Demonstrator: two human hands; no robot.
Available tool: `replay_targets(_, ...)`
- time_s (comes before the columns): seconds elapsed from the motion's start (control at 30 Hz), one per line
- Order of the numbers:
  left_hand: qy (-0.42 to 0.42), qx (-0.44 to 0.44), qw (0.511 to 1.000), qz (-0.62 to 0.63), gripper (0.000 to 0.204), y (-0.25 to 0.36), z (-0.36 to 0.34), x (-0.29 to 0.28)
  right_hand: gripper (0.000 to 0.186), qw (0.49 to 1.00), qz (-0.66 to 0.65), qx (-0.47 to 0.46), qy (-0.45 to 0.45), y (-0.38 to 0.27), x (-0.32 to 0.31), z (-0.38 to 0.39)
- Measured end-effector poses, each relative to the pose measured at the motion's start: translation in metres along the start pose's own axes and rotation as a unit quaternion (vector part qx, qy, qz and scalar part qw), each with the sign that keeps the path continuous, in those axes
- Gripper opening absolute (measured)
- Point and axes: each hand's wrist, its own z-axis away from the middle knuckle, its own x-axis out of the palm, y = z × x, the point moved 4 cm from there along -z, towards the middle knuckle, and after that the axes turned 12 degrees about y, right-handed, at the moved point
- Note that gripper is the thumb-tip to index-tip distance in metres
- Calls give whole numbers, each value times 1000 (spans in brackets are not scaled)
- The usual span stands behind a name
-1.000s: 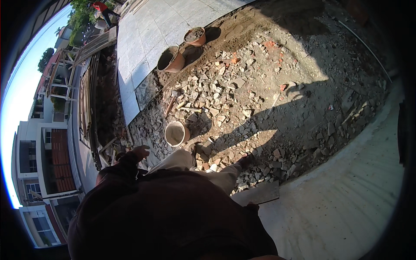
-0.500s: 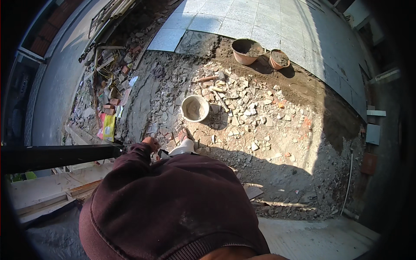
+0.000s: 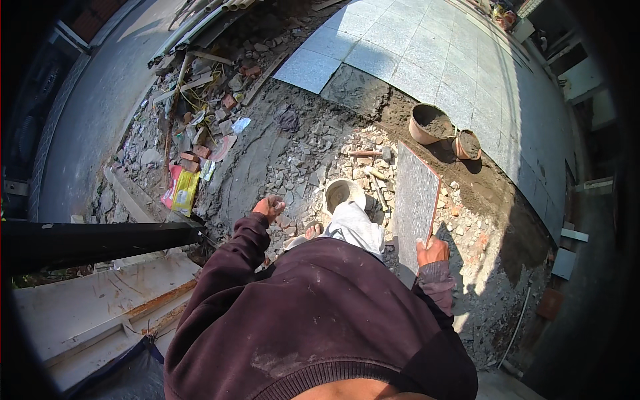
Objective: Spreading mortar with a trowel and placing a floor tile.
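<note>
My right hand [image 3: 432, 252] grips the near edge of a grey speckled floor tile [image 3: 415, 203], which stands on edge beside my right leg. The tile's rim is reddish. My left hand [image 3: 269, 208] hangs over the rubble with its fingers curled in, and nothing shows in it. Just ahead of my white trouser leg sits a round pale bucket [image 3: 341, 193], partly hidden by the cloth. Between bucket and tile lie a hammer [image 3: 370, 153] with a reddish handle and a second wooden-handled tool [image 3: 380, 193].
Broken stone [image 3: 300, 160] covers the ground. Two terracotta-coloured buckets [image 3: 430, 125] of dark mortar or soil stand beside laid paving tiles [image 3: 427, 57]. Bricks and debris [image 3: 193, 160] lie at left. A dark beam [image 3: 107, 250] juts in near my left arm.
My right hand has come into view holding the tile. My left arm has reached out farther from my body. A white trouser leg now covers part of the pale bucket; the view has shifted.
</note>
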Motion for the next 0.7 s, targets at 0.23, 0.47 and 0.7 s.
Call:
replay_targets(0.23,127,116,964,202,74,108,-95,18,39,934,-282,-154,157,-119,-92,-115)
replay_targets(0.47,224,93,932,270,50,115,-136,-31,52,923,-341,-19,179,-97,-22,-211)
replay_targets(0.7,162,90,982,-25,55,187,-276,-39,47,905,-366,181,121,16,158,-316)
